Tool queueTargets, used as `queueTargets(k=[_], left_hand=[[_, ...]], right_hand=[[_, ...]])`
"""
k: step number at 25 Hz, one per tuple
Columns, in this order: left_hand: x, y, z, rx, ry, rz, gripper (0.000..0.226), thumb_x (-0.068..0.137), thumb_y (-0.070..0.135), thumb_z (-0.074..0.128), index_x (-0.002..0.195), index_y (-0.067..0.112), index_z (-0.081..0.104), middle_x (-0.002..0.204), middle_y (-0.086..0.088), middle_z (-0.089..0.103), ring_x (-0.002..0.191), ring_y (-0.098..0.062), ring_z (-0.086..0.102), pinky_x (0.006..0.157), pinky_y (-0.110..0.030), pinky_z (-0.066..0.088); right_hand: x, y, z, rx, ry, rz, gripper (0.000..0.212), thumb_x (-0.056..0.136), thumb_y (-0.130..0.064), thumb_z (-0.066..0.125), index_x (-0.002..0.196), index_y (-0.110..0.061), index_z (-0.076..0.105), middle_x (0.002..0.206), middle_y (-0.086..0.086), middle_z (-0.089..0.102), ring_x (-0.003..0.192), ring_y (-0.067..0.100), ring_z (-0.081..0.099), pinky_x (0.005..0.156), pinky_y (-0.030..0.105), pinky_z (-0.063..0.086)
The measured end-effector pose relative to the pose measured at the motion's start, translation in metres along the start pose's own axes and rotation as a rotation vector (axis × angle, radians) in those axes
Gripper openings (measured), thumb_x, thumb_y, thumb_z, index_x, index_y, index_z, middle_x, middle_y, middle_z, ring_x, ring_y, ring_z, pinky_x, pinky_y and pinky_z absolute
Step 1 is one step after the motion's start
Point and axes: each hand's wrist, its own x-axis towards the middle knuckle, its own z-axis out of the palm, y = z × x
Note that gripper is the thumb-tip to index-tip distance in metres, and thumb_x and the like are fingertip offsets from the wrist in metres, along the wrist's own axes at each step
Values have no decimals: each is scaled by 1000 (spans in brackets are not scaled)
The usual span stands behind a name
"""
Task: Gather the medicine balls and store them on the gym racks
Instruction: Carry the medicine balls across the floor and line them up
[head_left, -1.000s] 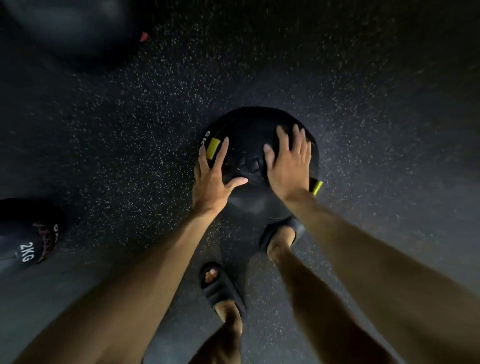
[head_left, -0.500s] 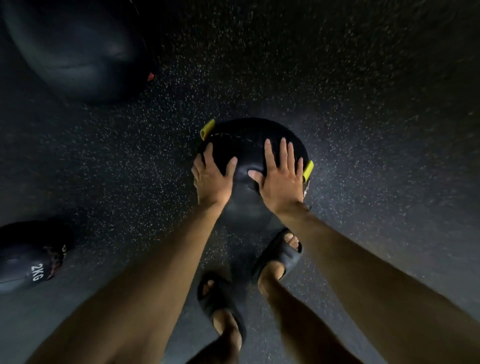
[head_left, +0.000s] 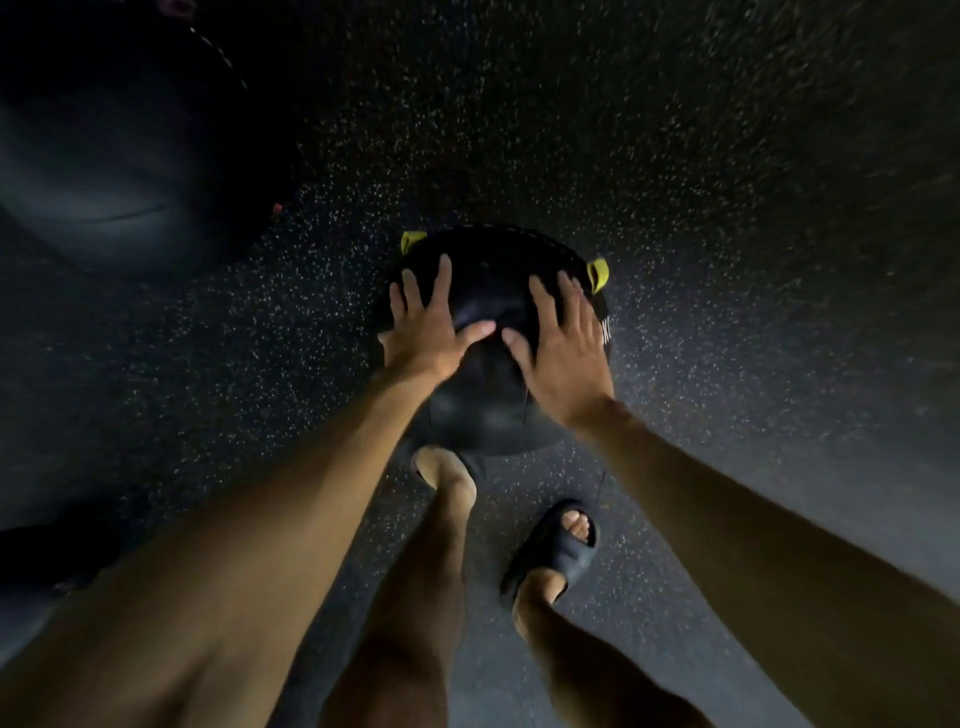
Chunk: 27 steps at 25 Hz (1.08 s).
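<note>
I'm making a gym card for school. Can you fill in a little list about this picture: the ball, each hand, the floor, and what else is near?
Ball: black medicine ball with yellow tabs, in front of the feet
Left hand: flat on the ball's top left, fingers spread
Right hand: flat on its top right, fingers spread
Floor: dark, speckled
Nearby: bigger dark ball, upper left
Footwear: black sandal on the right foot
</note>
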Motion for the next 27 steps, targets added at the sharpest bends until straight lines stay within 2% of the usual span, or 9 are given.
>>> queueTargets(k=[5,8,11,13,15,18,21,24,27], left_hand=[[59,29,-55,12,-72,-85,92,84,70,59,158,40,12,161,-12,21,145,-38,25,106,-60,38],[58,25,-61,-24,42,55,79,93,67,48,157,27,23,157,-16,29,141,-37,31,105,-58,41],[38,-2,-54,66,105,370,93,87,72,52,159,25,16,164,-18,15,150,-37,18,111,-63,35],[28,-9,-44,129,95,433,107,80,78,55,161,30,4,167,-17,-1,154,-37,3,113,-67,29],[42,5,-48,82,116,347,106,81,79,53,160,37,-4,168,-14,-9,154,-37,-4,111,-70,28],[95,37,-76,72,102,248,98,83,76,51,157,45,-4,168,-12,-5,154,-36,0,110,-71,30],[150,61,-113,44,63,138,89,87,73,51,157,47,3,167,-13,4,153,-35,8,109,-70,31],[190,96,-144,-30,90,-37,79,90,70,49,157,41,18,162,-15,21,147,-36,22,110,-66,31],[217,129,-155,-153,211,-100,73,94,66,46,153,25,32,153,-15,35,141,-34,34,113,-59,31]], right_hand=[[8,-15,-5,46,-80,110,86,96,-69,38,161,-27,0,168,12,-5,155,28,-8,125,51,8],[46,-19,-21,5,-153,174,84,97,-68,35,161,-29,-3,168,11,-6,155,28,-7,125,52,11],[96,-15,-41,-7,-214,238,80,98,-65,34,161,-30,-1,169,10,-2,155,31,-2,124,53,13],[137,-12,-58,15,-288,297,78,99,-63,35,161,-31,0,169,9,1,155,32,2,123,53,16],[179,-11,-68,43,-290,358,75,100,-62,36,161,-30,6,168,9,8,154,34,9,121,54,20],[229,-17,-75,144,-178,403,67,102,-59,31,160,-26,19,164,16,19,151,36,17,122,52,17],[232,-25,-86,119,-98,220,68,103,-58,29,159,-21,19,165,20,15,153,36,8,124,53,8],[208,-25,-89,-15,-15,-5,76,100,-65,33,161,-23,13,167,17,2,155,33,-4,124,55,1],[246,-11,-106,13,-75,69,76,100,-67,28,161,-29,6,168,12,-3,155,29,-7,123,58,3]])
